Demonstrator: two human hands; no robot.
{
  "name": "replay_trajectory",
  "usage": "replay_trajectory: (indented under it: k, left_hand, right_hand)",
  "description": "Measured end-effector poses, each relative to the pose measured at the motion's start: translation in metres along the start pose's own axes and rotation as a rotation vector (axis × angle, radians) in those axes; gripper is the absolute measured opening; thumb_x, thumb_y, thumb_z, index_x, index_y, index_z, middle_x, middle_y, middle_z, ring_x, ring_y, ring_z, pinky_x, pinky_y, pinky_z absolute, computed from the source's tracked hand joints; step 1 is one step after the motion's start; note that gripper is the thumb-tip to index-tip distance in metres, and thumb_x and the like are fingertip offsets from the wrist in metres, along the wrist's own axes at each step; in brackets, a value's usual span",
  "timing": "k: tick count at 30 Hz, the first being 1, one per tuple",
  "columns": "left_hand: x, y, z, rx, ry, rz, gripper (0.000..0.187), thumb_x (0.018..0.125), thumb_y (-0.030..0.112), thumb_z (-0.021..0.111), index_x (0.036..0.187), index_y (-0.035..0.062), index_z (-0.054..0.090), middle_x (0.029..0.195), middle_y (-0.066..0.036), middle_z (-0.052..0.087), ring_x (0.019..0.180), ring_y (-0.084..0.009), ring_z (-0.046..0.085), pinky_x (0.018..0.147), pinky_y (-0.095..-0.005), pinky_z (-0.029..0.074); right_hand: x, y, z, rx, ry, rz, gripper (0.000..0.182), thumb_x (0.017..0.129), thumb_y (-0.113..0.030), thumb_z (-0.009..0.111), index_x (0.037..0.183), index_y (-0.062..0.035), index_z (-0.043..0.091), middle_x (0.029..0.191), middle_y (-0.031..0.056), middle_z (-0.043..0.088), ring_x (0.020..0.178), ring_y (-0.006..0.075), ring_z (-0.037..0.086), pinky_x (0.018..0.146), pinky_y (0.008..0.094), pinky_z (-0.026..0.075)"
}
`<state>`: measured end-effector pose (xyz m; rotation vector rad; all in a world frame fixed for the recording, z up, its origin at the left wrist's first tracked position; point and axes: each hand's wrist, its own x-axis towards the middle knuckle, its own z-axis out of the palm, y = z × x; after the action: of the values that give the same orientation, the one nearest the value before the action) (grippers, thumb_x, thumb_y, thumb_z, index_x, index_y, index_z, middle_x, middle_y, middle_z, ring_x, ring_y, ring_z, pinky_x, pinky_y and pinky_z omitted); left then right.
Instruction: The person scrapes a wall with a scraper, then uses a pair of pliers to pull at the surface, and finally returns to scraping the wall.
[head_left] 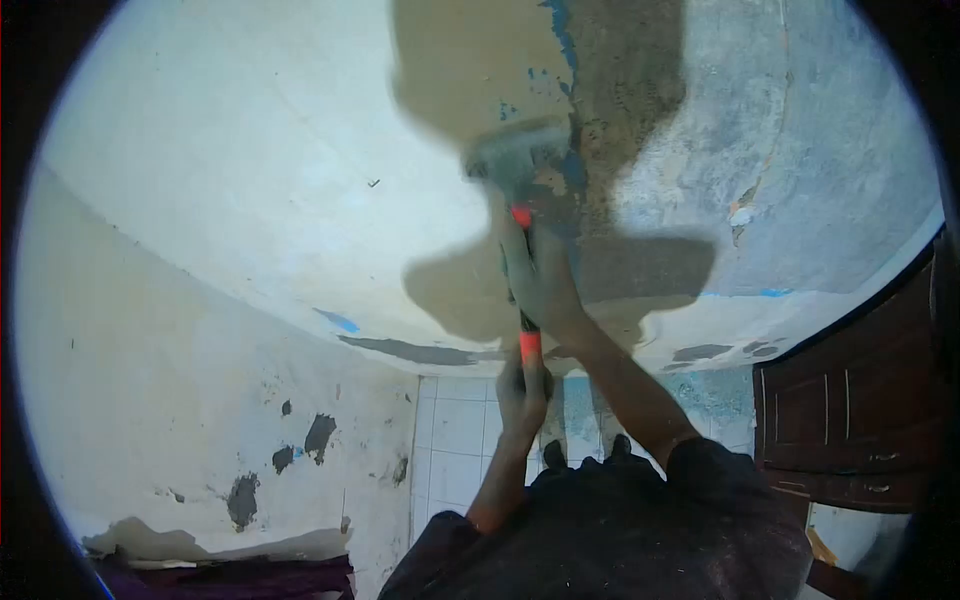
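A long-handled wall scraper (529,346) with a black and red handle stands roughly upright in front of me. Its wide blade (518,148) is against the wall, blurred by motion, at the border between cream paint and bare grey plaster. My left hand (524,395) is wrapped round the lower end of the handle, just under a red band. Higher up, my right hand (548,285) grips the shaft below the blade. Flaked edges with blue paint (563,45) run up the wall beside the blade.
On the right stands a dark wooden cabinet (850,400). Below are white floor tiles (460,450), dusty near the wall, and my feet. The left wall (180,370) has chipped patches, with dark purple cloth (230,580) at its base. A crack (742,212) marks the grey plaster.
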<state>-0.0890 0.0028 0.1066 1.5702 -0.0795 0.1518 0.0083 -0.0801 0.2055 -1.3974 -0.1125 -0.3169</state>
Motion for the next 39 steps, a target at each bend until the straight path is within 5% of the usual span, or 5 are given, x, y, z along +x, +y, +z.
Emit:
replay_trajectory:
  k: [5,20,24,30,39]
  left_hand:
    - [-0.048,-0.024,-0.002,-0.169,-0.124,-0.342,0.043,0.097,0.04,0.045,0.108,-0.0007,0.051,0.061,0.002,0.044,0.05,-0.0059,0.042,0.045,-0.0217,0.034]
    - [-0.048,-0.064,-0.003,-0.635,-0.288,-0.493,0.052,0.092,0.051,0.051,0.107,0.0018,0.052,0.058,0.001,0.041,0.045,-0.0112,0.04,0.04,-0.0272,0.031]
    - [-0.042,-0.055,-0.006,-0.523,-0.241,-0.391,0.048,0.096,0.043,0.046,0.109,-0.0025,0.051,0.057,0.004,0.034,0.042,-0.006,0.03,0.04,-0.0226,0.022]
    - [-0.046,-0.05,-0.005,-0.505,-0.177,-0.46,0.047,0.096,0.042,0.048,0.11,-0.0029,0.053,0.057,0.004,0.037,0.043,-0.0053,0.033,0.04,-0.0223,0.024]
    - [-0.015,-0.031,-0.011,-0.295,-0.22,-0.248,0.048,0.095,0.047,0.048,0.107,-0.0001,0.052,0.059,0.003,0.04,0.046,-0.0053,0.037,0.041,-0.0219,0.026]
  right_hand:
    - [-0.036,0.054,-0.028,0.164,-0.074,0.197,0.035,0.099,-0.031,0.045,0.073,-0.0071,0.05,0.055,-0.005,0.043,0.044,0.0051,0.04,0.041,0.026,0.037]
    - [-0.035,0.068,-0.027,0.152,-0.069,0.166,0.035,0.102,-0.034,0.038,0.077,-0.0117,0.048,0.053,-0.0053,0.04,0.041,0.0039,0.036,0.038,0.0217,0.028]
    - [-0.032,0.071,-0.025,0.16,-0.08,0.146,0.036,0.101,-0.035,0.039,0.077,-0.0113,0.048,0.053,-0.0048,0.039,0.04,0.0044,0.035,0.039,0.022,0.028]
    - [-0.037,0.063,-0.022,0.198,-0.069,0.229,0.035,0.101,-0.036,0.038,0.077,-0.0122,0.047,0.053,-0.0053,0.038,0.038,0.0046,0.033,0.035,0.0227,0.024]
    - [-0.014,0.008,-0.017,0.208,-0.086,0.161,0.04,0.1,-0.035,0.041,0.07,-0.0094,0.047,0.053,-0.0028,0.041,0.045,0.0043,0.039,0.04,0.0242,0.032]
